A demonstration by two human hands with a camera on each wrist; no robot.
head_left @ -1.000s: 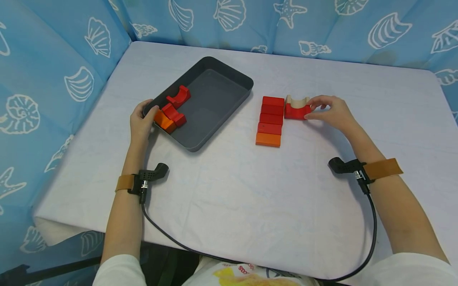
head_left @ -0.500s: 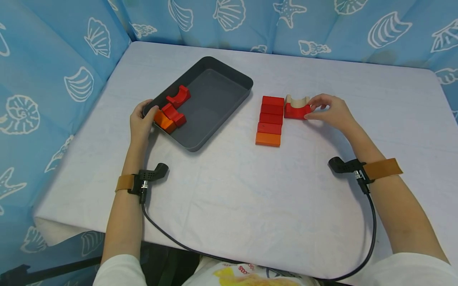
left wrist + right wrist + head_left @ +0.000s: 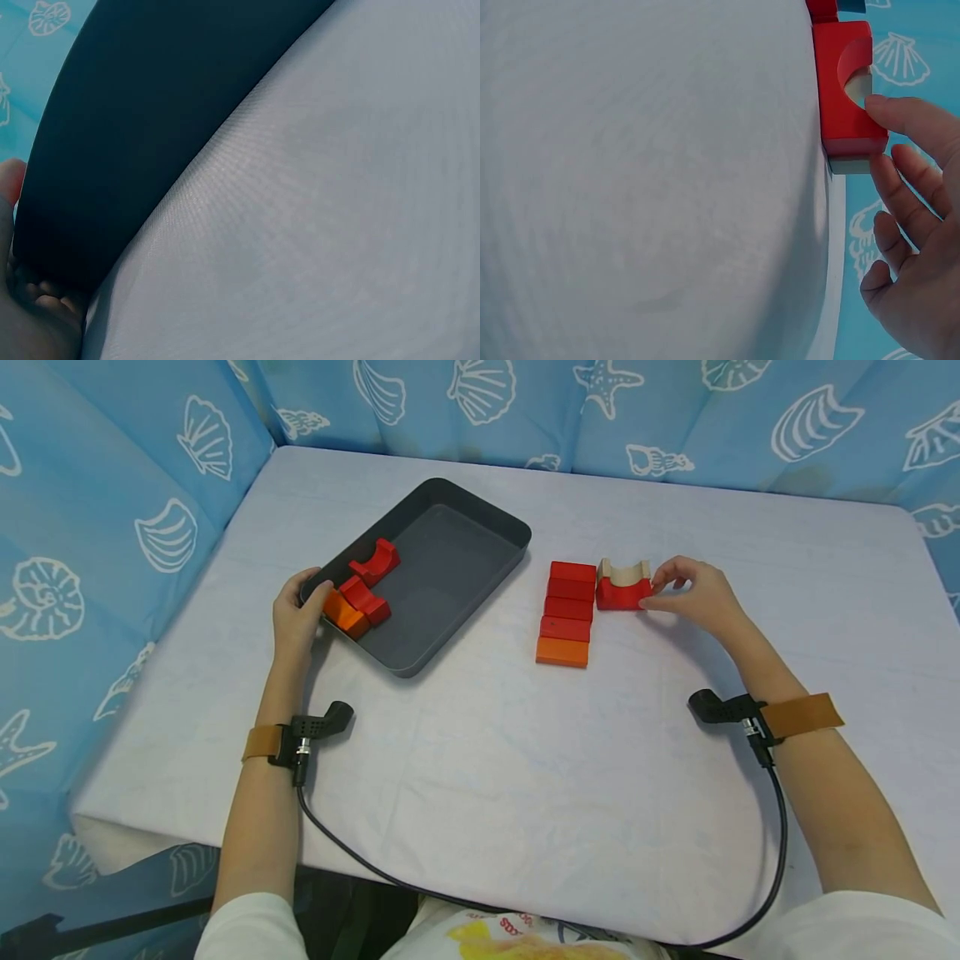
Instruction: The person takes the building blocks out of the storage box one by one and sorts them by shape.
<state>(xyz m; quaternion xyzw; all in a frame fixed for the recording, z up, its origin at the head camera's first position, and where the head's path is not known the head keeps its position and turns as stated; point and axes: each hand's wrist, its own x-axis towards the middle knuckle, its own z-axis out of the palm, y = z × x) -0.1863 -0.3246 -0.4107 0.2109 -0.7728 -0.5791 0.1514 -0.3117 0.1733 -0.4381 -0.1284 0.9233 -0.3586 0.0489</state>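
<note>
My left hand [image 3: 295, 614] grips the near left corner of a dark grey tray [image 3: 457, 602], thumb over the rim and fingers curled beneath. In the left wrist view the tray wall [image 3: 142, 127] hides most of that hand. Inside the tray lie two red blocks with curved cutouts and an orange block [image 3: 346, 614], close to my thumb. My right hand [image 3: 693, 597] pinches the right end of a red arch block [image 3: 624, 597], which stands cutout up before a natural wood arch block [image 3: 625, 574]. In the right wrist view, my thumb touches the red block [image 3: 840, 82] near its cutout.
Left of the arch blocks, a column of several red blocks [image 3: 567, 608] ends in an orange block [image 3: 562, 652] nearest me. White cloth [image 3: 480, 760] covers the table. A blue shell-patterned curtain [image 3: 420, 410] borders its back and left. A black cable [image 3: 375, 870] crosses the front edge.
The fingers of my right hand have shifted very slightly rightward at the end of the red arch block. My left hand, the tray and the blocks stay in place.
</note>
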